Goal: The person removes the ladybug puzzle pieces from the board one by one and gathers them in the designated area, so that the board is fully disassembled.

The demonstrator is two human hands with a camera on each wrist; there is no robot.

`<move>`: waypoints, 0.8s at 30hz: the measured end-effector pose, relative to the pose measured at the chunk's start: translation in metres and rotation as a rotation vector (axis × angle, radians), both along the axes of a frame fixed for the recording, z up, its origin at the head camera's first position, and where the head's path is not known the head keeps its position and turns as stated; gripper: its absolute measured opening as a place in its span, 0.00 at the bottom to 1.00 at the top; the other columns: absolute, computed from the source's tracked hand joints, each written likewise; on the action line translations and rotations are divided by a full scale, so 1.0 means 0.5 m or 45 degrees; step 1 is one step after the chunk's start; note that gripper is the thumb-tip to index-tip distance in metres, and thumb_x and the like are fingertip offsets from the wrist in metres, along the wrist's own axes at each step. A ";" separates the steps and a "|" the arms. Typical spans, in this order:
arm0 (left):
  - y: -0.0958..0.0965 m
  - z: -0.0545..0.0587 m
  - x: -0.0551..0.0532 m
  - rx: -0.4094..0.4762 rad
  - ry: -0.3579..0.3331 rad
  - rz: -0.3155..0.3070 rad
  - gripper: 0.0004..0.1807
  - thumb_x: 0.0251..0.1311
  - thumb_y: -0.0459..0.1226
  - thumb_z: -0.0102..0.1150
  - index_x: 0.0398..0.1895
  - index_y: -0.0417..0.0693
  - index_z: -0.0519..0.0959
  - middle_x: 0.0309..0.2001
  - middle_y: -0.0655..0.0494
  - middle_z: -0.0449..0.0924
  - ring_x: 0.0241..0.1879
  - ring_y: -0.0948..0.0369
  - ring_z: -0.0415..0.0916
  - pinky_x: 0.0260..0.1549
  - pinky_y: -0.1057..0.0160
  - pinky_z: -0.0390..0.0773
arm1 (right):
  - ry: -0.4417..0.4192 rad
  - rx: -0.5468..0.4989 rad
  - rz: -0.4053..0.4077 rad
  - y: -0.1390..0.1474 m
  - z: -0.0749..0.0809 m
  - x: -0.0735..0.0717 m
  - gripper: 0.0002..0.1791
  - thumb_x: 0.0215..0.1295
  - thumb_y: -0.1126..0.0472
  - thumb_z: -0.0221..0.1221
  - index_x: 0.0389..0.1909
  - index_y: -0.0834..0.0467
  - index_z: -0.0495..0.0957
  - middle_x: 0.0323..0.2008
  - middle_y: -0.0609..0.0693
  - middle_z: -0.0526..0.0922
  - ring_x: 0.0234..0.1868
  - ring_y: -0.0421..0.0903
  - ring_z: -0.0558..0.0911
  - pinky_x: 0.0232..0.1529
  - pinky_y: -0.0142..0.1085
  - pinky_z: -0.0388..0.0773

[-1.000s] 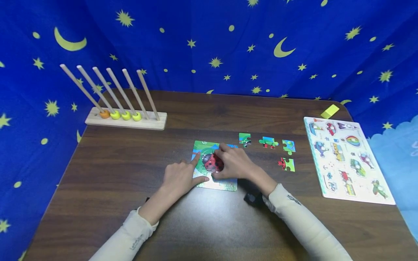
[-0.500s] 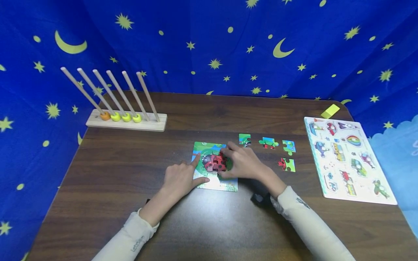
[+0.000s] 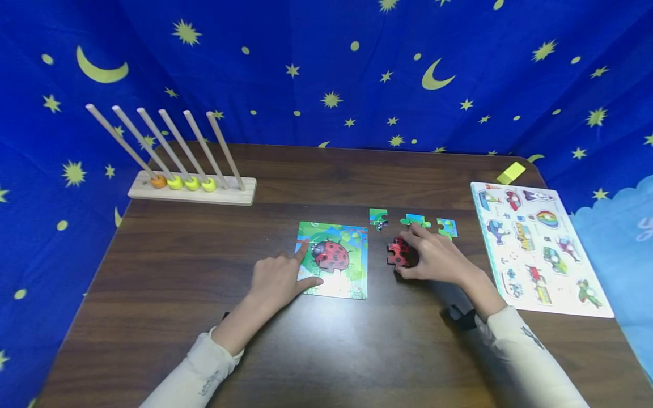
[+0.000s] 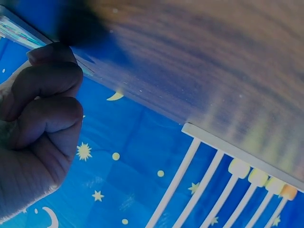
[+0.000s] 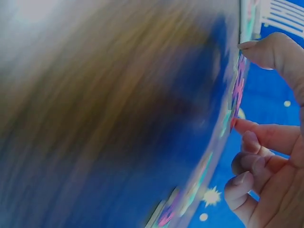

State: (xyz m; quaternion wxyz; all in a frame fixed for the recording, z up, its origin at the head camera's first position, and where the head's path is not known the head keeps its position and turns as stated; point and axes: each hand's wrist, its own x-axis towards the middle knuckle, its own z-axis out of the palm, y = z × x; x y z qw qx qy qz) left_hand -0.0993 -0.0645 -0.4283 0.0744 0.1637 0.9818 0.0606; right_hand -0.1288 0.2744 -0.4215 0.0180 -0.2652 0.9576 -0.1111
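Note:
A square puzzle board (image 3: 352, 283) printed with a red ladybug lies mid-table. My left hand (image 3: 275, 279) rests at its lower left, index finger on the left side and thumb along the lower edge. The left wrist view shows that hand's (image 4: 45, 109) other fingers curled under. To the right of the board, my right hand (image 3: 433, 255) pinches a red, black-spotted puzzle piece (image 3: 397, 252) between thumb and fingers. In the right wrist view the piece (image 5: 238, 88) appears edge-on between thumb and index fingertip.
Loose puzzle pieces lie behind the right hand: a green one (image 3: 378, 217), a blue-green one (image 3: 415, 219) and another (image 3: 447, 227). A white picture board (image 3: 541, 294) and yellow block (image 3: 511, 173) stand at right. A wooden peg rack (image 3: 229, 195) with rings is back left.
My right hand has moved right, off the board, carrying the red puzzle piece; the ladybug print on the board now shows. The hand hides the loose red-green piece. My left hand stays put.

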 end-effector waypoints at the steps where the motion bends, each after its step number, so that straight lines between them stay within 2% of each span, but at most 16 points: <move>1: 0.000 0.000 0.000 0.002 -0.007 0.000 0.50 0.52 0.71 0.57 0.74 0.54 0.65 0.13 0.55 0.62 0.16 0.62 0.50 0.14 0.63 0.55 | -0.013 0.007 -0.009 0.007 -0.001 0.000 0.42 0.44 0.43 0.73 0.57 0.66 0.79 0.45 0.59 0.77 0.22 0.41 0.69 0.20 0.31 0.63; 5: 0.000 0.000 0.000 0.001 -0.029 0.000 0.50 0.53 0.71 0.57 0.74 0.54 0.65 0.13 0.56 0.62 0.16 0.62 0.49 0.14 0.63 0.55 | -0.026 0.046 -0.042 0.030 -0.002 0.000 0.42 0.44 0.43 0.73 0.58 0.65 0.78 0.44 0.57 0.76 0.22 0.40 0.68 0.20 0.31 0.62; 14: 0.000 0.003 0.001 -0.006 -0.022 0.000 0.51 0.52 0.71 0.57 0.74 0.54 0.65 0.13 0.55 0.63 0.16 0.62 0.49 0.14 0.62 0.55 | -0.106 0.034 -0.088 0.052 -0.003 -0.007 0.42 0.46 0.44 0.73 0.60 0.64 0.77 0.42 0.54 0.74 0.27 0.41 0.70 0.24 0.31 0.63; 19: 0.001 0.004 0.001 -0.001 -0.002 -0.012 0.51 0.52 0.71 0.58 0.73 0.52 0.66 0.12 0.56 0.62 0.16 0.62 0.50 0.13 0.62 0.56 | -0.107 0.004 -0.101 0.047 -0.001 -0.005 0.42 0.48 0.43 0.72 0.62 0.61 0.77 0.43 0.54 0.75 0.27 0.41 0.69 0.23 0.32 0.63; 24: -0.003 0.008 -0.003 0.037 -0.007 -0.025 0.51 0.52 0.70 0.59 0.73 0.49 0.66 0.11 0.58 0.59 0.16 0.63 0.48 0.13 0.63 0.54 | -0.079 -0.037 -0.062 0.016 0.007 -0.002 0.40 0.50 0.43 0.71 0.63 0.59 0.76 0.47 0.56 0.76 0.25 0.40 0.69 0.21 0.32 0.63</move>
